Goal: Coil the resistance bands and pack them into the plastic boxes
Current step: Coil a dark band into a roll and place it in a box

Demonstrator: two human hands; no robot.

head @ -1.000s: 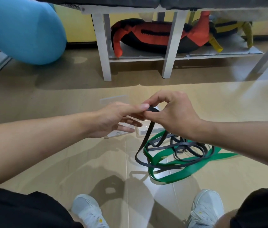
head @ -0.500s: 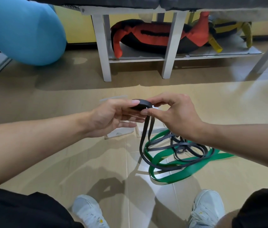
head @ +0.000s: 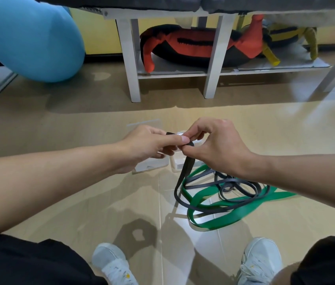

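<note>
Since a moment ago we are turning the first wrap of the dark grey band (head: 185, 173) over: the small loop that was sitting flat on top of our fingers is now tucked down between the two hands, and the hanging strand is swinging slightly to the right.

We are holding our left hand (head: 148, 147) and right hand (head: 218, 147) close together above the floor, the fingertips nearly meeting. Both are pinching the folded end of the dark grey band, the left thumb lying along the top of it and the right thumb and forefinger closing on it from the other side.

From that pinch the band is dropping almost straight down, then running away to our right into a loose tangle on the floor, where it is lying across the green band (head: 224, 214). So the slack we are winding in is all sitting below and to the right of the hands, nearer the right arm; we judge that the right hand is the one placed to feed it while the left keeps the coil.

The clear plastic boxes (head: 152, 165) are standing on the floor just beyond and beneath our hands, partly hidden by them, and we are seeing nothing packed in them yet.
</note>
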